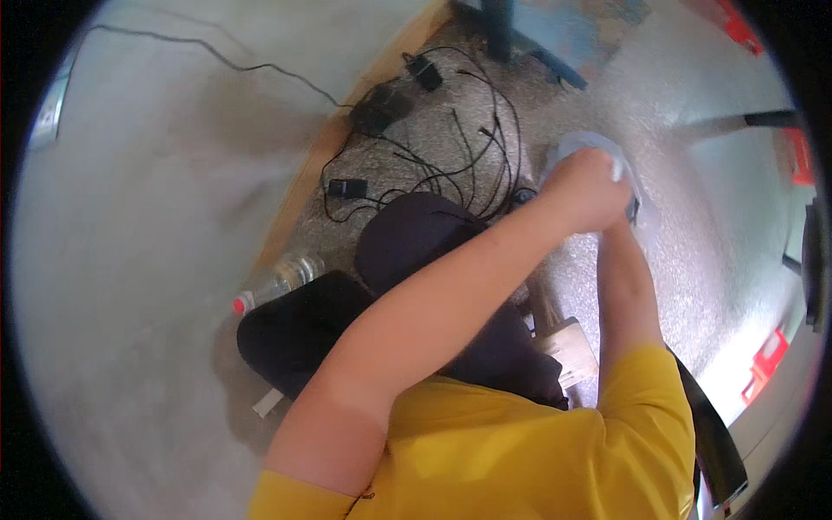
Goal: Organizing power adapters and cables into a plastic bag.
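Both arms reach to the upper right, over a mottled grey surface. My left hand (588, 185) is closed, with a small bit of white showing at its fingers, and lies at a translucent plastic bag (580, 141). Just below and partly behind it is my right hand (619, 211), mostly hidden, so its fingers cannot be seen. The bag spreads behind and to the right of both hands, and something dark shows in or under it. To the left of the hands lies a loose tangle of black cables (471, 156) with several plugs.
Black power adapters (426, 73) (348, 188) lie among the cables. A clear plastic bottle (286, 276) with a red cap lies left of my knees. A wooden block (569, 351) is beside my leg. Dark furniture legs (497, 29) stand at the top.
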{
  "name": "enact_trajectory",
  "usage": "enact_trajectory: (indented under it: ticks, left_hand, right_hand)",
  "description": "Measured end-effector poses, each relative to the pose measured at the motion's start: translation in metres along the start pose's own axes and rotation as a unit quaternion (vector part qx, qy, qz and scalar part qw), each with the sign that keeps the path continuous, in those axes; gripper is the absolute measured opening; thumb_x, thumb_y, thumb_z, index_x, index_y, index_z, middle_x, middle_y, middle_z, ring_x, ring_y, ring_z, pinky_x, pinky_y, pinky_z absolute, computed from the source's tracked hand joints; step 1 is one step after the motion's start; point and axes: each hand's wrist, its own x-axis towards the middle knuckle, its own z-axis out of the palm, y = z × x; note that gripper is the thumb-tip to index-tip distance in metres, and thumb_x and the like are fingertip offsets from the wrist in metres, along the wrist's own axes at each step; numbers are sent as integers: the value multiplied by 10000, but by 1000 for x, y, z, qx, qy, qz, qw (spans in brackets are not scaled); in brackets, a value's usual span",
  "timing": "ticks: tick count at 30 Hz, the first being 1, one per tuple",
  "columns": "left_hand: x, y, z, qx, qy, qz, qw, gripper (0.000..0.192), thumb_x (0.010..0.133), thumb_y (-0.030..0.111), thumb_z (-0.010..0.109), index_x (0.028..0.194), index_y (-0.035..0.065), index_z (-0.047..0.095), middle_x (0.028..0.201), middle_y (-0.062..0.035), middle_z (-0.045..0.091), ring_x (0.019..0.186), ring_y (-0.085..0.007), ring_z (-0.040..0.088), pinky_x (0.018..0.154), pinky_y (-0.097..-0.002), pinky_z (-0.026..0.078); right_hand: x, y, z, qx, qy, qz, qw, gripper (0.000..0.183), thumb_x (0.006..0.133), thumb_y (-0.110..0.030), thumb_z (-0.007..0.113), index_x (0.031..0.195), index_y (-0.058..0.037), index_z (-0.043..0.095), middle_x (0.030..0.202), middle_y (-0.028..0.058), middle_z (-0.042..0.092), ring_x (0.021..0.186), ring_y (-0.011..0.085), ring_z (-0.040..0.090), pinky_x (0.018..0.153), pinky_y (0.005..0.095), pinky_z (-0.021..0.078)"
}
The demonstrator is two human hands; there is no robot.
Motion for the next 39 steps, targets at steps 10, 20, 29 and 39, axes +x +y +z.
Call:
enact_trajectory:
  ticks: [10,20,29,39]
  left_hand:
    - [-54,20,-64,106,226,293,923,340,848,198,693,1114,-12,664,1085,-187,658,967,-293,663,862,-398,535]
    - [-165,-81,-208,216,164,63,961,300,891,205,692,1142,44,658,1023,-100,676,912,-237,671,823,-383,544]
    - [-178,-109,-228,459,78,93,880,240,833,229,690,990,60,628,959,-125,652,905,-307,656,791,-441,527]
    - [-201,-127,-254,480,95,73,869,251,811,160,618,1035,48,632,887,-84,626,857,-258,637,728,-374,514]
  right_hand:
    - [-166,-44,-177,272,97,-147,946,282,891,-254,646,1000,-12,743,863,124,743,788,237,712,738,332,529]
    - [-225,-285,-245,-102,-56,-625,772,246,833,-271,681,883,-37,737,865,191,705,791,392,675,725,477,537]
    - [-38,-393,-20,-76,-36,-279,957,773,720,-529,803,1245,11,629,1194,217,690,1136,360,655,991,411,495]
    - [3,-430,51,57,105,-203,972,712,692,-497,822,1228,-54,670,1182,177,706,1099,341,677,940,429,526]
